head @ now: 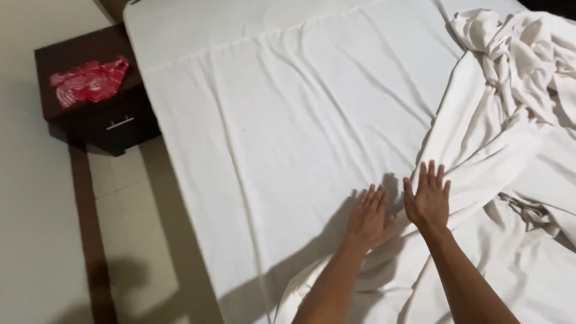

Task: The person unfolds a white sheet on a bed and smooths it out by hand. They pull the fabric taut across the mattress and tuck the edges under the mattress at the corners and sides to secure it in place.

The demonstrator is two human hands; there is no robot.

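Left hand (368, 217) and right hand (428, 198) lay flat, fingers spread, lower centre on white sheet (288, 138); rumpled sheet (510, 120) at right probably light, soft; best pinched at edge.

The bed (288, 120) runs off the top and right edges. The crumpled white sheet (510, 108) is cut off at right, and its folds hide whatever lies beneath. The red item (90, 81) on the nightstand (114, 126) is blurred, possibly a wrapper.
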